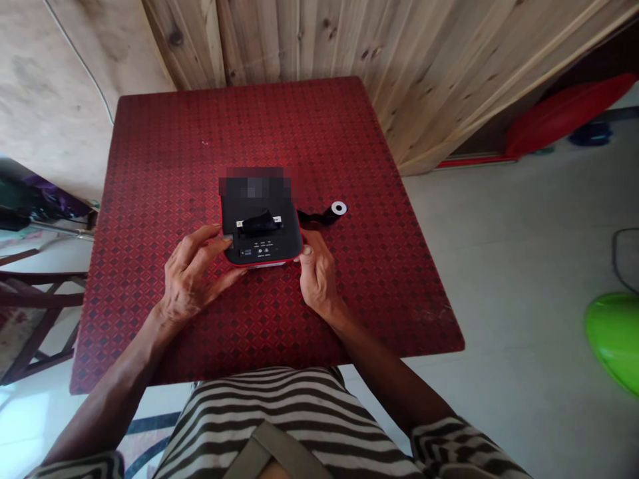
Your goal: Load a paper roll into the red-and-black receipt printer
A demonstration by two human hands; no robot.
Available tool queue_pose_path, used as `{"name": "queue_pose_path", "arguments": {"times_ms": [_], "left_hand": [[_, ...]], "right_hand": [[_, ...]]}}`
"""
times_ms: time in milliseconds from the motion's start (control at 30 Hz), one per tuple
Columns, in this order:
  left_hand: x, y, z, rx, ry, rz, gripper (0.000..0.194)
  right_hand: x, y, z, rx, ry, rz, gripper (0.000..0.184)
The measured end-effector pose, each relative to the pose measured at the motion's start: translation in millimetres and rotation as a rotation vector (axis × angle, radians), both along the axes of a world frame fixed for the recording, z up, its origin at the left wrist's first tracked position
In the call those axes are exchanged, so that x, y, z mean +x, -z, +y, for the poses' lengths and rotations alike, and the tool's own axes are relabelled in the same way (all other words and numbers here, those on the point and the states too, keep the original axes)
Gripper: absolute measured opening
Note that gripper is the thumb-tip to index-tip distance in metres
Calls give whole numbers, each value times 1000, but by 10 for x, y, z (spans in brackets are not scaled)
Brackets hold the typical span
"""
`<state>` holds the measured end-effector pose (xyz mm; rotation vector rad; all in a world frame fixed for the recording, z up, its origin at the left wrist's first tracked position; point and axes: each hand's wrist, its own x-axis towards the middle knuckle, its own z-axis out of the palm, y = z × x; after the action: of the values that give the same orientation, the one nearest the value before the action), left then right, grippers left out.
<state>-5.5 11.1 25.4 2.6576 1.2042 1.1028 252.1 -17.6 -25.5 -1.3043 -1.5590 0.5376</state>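
Black-and-red device (262, 236) sits about mid-tabletop (259, 319), well in from all four edges. Far end is blurred, can't read it. Left hand (186, 274) has it loosely by the near left corner: forefinger on top, thumb at the near rim, the rest part-spread. Right hand (318, 269) wraps the near right corner, thumb on the rim, fingers curled along the side.

Looks like a stiff shell, light to moderate, smooth enough to slip; we'd grip the side rims. The black strip (319, 217) looks limp and easy to crease, so we'd keep off it.

Long axis seems to run near edge to far edge, icon end towards us. White-ended roll (339, 208) lies off its right side.
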Motion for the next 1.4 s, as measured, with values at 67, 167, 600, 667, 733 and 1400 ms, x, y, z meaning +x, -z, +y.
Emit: {"name": "queue_pose_path", "arguments": {"times_ms": [67,167,600,667,733,1400], "left_hand": [[-12,-3,21,-6,-7,1,55],[-21,17,45,-15,-5,-21,50],[76,159,5,53,-38,-81,59],[71,167,5,55,-19,-87,64],[71,175,3,47,-4,-96,72],[86,333,-55,-56,25,-103,81]], "right_hand": [[-2,-7,-2,3,4,3,46],[-7,-10,3,12,0,27,46],[114,-279,80,149,153,-46,32],[153,-489,213,239,128,-133,23],[145,-704,399,235,1,-273,20],[-388,-1137,1112,-212,-431,-1160,23]]}}
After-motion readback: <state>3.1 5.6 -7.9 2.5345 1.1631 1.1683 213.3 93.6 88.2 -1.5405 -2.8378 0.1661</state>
